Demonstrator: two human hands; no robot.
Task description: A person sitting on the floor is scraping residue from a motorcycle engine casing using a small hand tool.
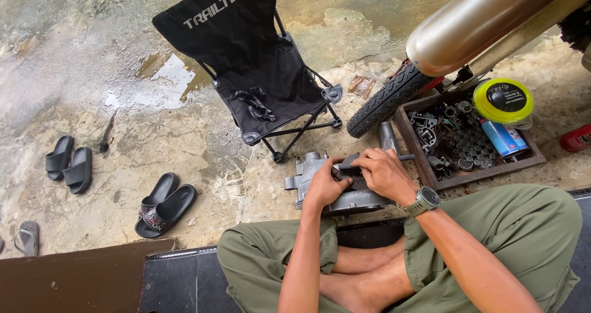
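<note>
Head view: both my left hand (324,184) and right hand (383,172) are clamped on the grey metal engine casing (332,187) at frame centre on the wet concrete floor (203,147); a slipped grip could likely tip it off the ledge.

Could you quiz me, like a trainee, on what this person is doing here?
1. True or false: both hands rest on the grey metal casing.
2. What lies on the chair's seat? A) black strap B) hammer C) sandal
3. Which wrist wears the watch?

Key:
1. True: left hand and right hand both grip it.
2. A: a black strap.
3. The right.
</note>
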